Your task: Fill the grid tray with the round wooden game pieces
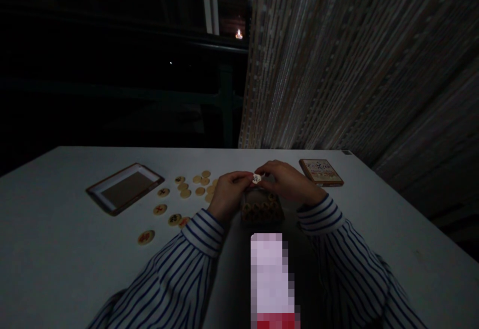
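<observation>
A round Chinese chess piece [256, 179] with a dark character on its pale face is pinched between my two hands. My left hand [229, 193] grips its left edge with thumb and fingers together. The fingers of my right hand [286, 182] close on the right side of the same piece. Just below both hands stands a small box [280, 218], with several chess pieces [258, 211] lying in rows inside it. Loose chess pieces [185, 194] are scattered left of my left hand, some showing red or dark characters, others plain; my left hand and sleeve partly cover a few.
An upturned box lid or shallow tray [98, 200] lies at the left of the white table [75, 269]. Toward the back right is a flat printed box [322, 172]. A string curtain [299, 70] hangs behind the table. A blurred-out pale and red patch covers the bottom middle.
</observation>
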